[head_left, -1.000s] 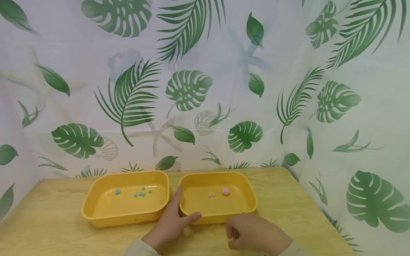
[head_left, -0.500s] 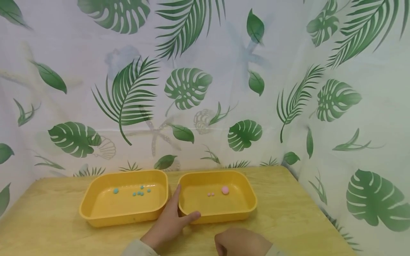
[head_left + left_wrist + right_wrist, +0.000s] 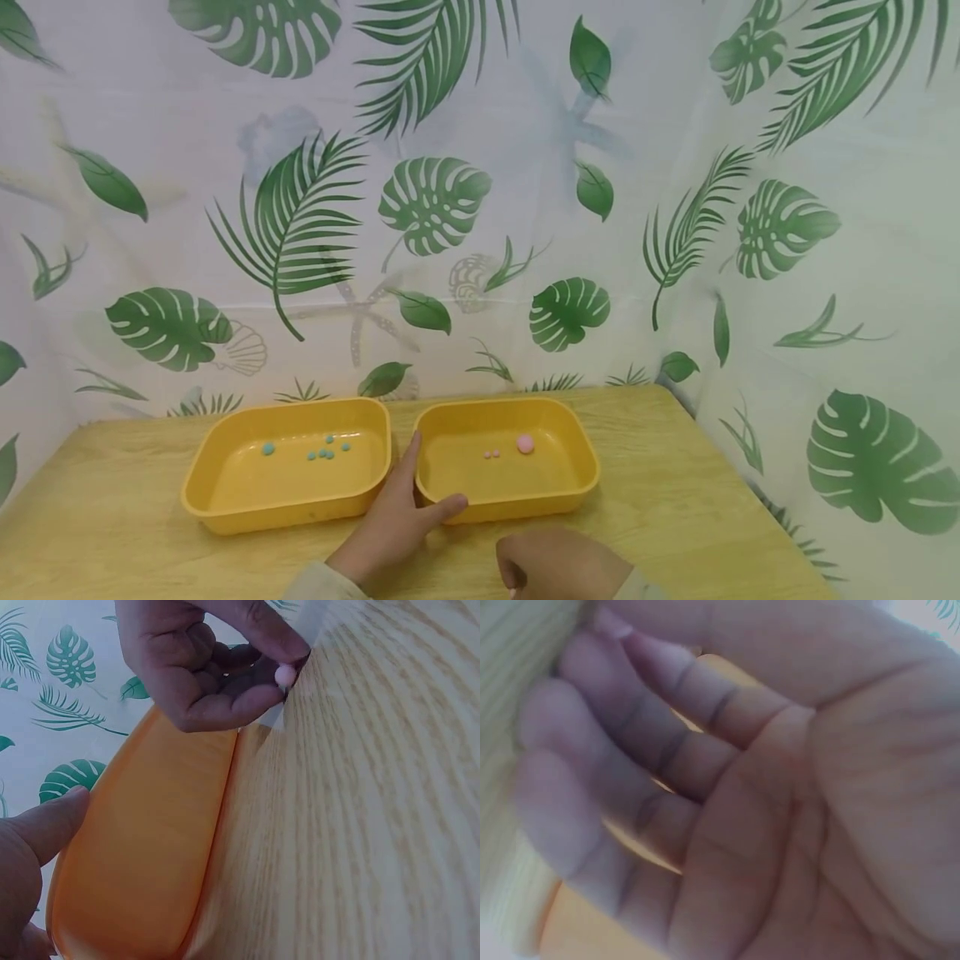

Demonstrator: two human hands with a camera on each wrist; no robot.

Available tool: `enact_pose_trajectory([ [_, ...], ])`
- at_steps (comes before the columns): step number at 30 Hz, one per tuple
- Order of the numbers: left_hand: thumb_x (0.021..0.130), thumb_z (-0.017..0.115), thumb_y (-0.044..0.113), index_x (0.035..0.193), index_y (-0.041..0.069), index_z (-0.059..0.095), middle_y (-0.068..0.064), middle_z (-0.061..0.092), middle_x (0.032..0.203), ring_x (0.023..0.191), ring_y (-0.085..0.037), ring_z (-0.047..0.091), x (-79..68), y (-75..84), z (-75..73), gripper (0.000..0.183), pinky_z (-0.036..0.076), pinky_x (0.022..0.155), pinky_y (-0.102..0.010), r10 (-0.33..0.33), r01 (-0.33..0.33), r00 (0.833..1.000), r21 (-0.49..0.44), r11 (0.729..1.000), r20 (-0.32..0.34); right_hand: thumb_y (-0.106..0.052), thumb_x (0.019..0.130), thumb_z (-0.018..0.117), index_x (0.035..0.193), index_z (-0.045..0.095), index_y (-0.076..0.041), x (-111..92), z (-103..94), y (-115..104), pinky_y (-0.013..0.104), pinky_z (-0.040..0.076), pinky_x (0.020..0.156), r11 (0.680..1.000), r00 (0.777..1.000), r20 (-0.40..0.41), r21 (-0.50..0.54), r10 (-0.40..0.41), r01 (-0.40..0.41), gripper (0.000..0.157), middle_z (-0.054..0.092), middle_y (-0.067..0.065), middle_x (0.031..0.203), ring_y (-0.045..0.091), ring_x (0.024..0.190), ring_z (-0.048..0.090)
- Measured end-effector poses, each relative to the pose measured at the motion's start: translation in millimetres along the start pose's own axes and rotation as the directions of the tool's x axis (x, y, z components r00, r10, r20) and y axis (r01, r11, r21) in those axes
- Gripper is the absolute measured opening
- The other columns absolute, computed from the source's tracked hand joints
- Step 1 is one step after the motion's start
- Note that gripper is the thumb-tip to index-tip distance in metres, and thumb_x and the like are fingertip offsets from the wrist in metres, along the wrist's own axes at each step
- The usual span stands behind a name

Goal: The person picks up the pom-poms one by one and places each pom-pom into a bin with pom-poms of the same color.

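My left hand holds the right yellow tray at its near left corner, thumb at the front rim and fingers along the left side. Inside that tray lie a larger pink ball and two tiny pink balls. My right hand is low over the table in front of the tray, fingers curled. In the left wrist view its thumb and fingertips pinch a small pink ball close to the table surface. The right wrist view shows mostly the palm and curled fingers, blurred.
A second yellow tray stands to the left, with several blue-green balls in it. Both trays rest on a wood-grain table. Behind and to the right hangs a white sheet printed with green leaves.
My right hand has moved from the tray's front rim down and slightly left, nearer to me. The left hand keeps its hold on the tray. The head view has shifted slightly.
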State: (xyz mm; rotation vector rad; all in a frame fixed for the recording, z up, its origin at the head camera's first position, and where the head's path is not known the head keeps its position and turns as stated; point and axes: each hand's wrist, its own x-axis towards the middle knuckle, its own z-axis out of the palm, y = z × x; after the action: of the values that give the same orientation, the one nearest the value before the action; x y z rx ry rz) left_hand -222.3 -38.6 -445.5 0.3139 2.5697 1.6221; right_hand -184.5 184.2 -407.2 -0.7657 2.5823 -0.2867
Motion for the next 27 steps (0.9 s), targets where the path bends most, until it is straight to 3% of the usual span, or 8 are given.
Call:
enact_pose_trajectory([
  [8, 0.077, 0.070, 0.057, 0.153, 0.011, 0.004, -0.015, 0.012, 0.158, 0.143, -0.033, 0.014, 1.6, -1.6, 1.2, 0.111, 0.015, 0.113, -0.055, 0.012, -0.012, 1.000, 0.003, 1.000, -0.006, -0.023, 0.081, 0.073, 0.074, 0.055, -0.024, 5, 0.3, 5, 0.020, 0.039, 0.054, 0.999, 0.997, -0.064, -0.002, -0.040, 0.039, 0.019, 0.049, -0.015, 0.064, 0.002, 0.057, 0.044],
  [16, 0.077, 0.070, 0.057, 0.154, 0.012, 0.004, -0.015, 0.012, 0.158, 0.143, -0.033, 0.014, 1.6, -2.3, 0.9, 0.111, 0.015, 0.113, -0.055, 0.007, -0.007, 1.000, 0.003, 1.000, -0.006, -0.013, 0.080, 0.070, 0.072, 0.054, -0.025, -2, -5.0, 5, 0.022, 0.039, 0.054, 0.997, 0.996, -0.083, 0.077, 0.020, -0.014, 0.020, 0.049, -0.014, 0.064, 0.003, 0.057, 0.045],
  [20, 0.076, 0.070, 0.058, 0.154, 0.013, 0.004, -0.014, 0.012, 0.158, 0.143, -0.033, 0.014, 1.7, -1.8, 0.5, 0.111, 0.016, 0.112, -0.056, 0.001, -0.001, 1.000, 0.003, 1.000, -0.007, -0.008, 0.079, 0.065, 0.070, 0.055, -0.025, -7, -17.0, 10, 0.021, 0.040, 0.054, 0.992, 0.987, -0.145, 0.102, -0.063, 0.078, 0.021, 0.048, -0.015, 0.063, 0.001, 0.057, 0.045],
  [24, 0.076, 0.070, 0.058, 0.154, 0.012, 0.004, -0.015, 0.012, 0.158, 0.143, -0.033, 0.014, 1.2, -2.0, 0.9, 0.112, 0.016, 0.112, -0.056, 0.003, -0.003, 1.000, 0.005, 1.000, -0.009, -0.016, 0.088, 0.065, 0.075, 0.057, -0.025, -8, -31.5, 18, 0.018, 0.041, 0.056, 0.983, 0.941, -0.306, 0.057, -0.147, 0.173, 0.018, 0.048, -0.018, 0.065, -0.002, 0.059, 0.044],
  [27, 0.076, 0.070, 0.058, 0.154, 0.012, 0.004, -0.015, 0.012, 0.158, 0.143, -0.034, 0.014, 0.4, -2.2, 1.2, 0.112, 0.016, 0.112, -0.056, 0.003, -0.003, 1.000, 0.009, 1.000, -0.010, -0.019, 0.088, 0.067, 0.080, 0.056, -0.025, -9, -37.3, 22, 0.018, 0.041, 0.057, 0.992, 0.866, -0.485, -0.020, -0.120, 0.126, 0.014, 0.047, -0.018, 0.068, -0.001, 0.062, 0.044],
])
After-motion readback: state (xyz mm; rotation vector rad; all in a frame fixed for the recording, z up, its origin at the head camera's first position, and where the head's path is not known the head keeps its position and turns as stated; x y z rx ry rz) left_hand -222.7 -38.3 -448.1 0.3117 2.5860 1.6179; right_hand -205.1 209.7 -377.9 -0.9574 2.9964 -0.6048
